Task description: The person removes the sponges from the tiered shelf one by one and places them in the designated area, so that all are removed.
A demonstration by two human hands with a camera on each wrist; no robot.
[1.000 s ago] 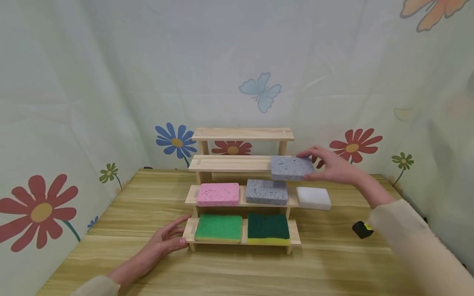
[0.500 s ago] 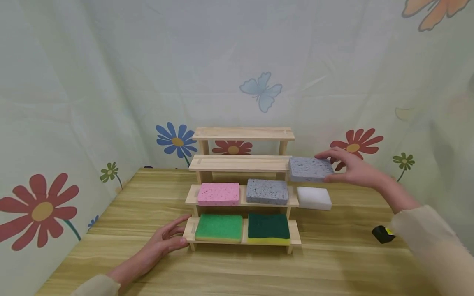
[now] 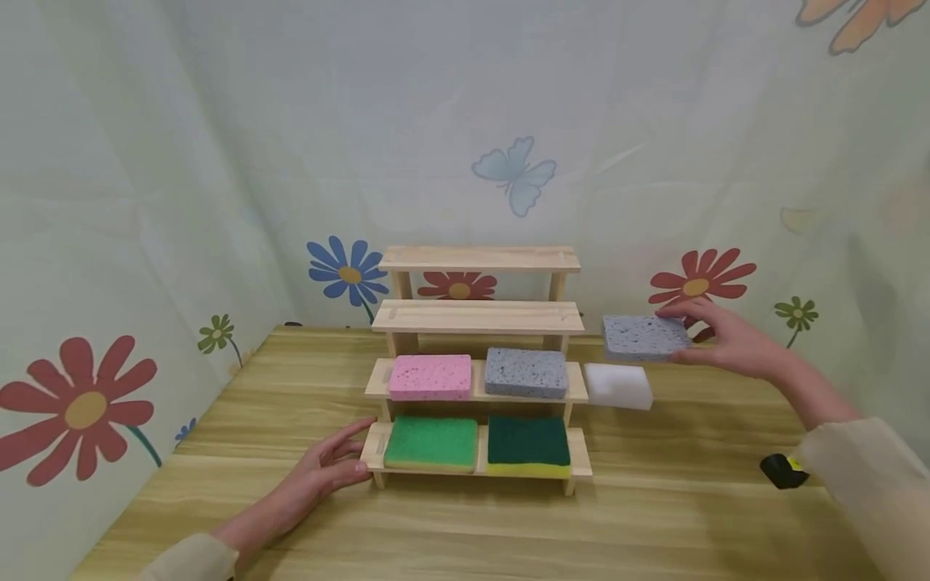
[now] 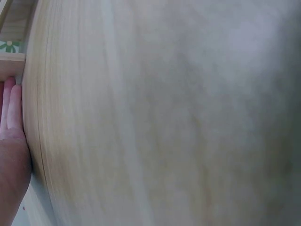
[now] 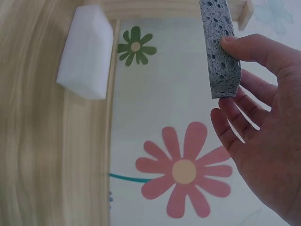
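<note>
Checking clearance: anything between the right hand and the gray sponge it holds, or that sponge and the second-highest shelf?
Nothing visible. The right hand grips the gray sponge, and only a gap shows between that sponge and the second-highest shelf. The white block rests lower, on the table.

Passage is free over the upper shelves (image 3: 479, 316), but a white block (image 3: 619, 387) obstructs access beside the rack (image 3: 580, 452).

Plain cream left sleeve (image 3: 190, 558), matching cream right sleeve (image 3: 875, 492), loose straight-edged cuffs (image 3: 835, 452), slim bare fingers (image 5: 226, 130)
</note>
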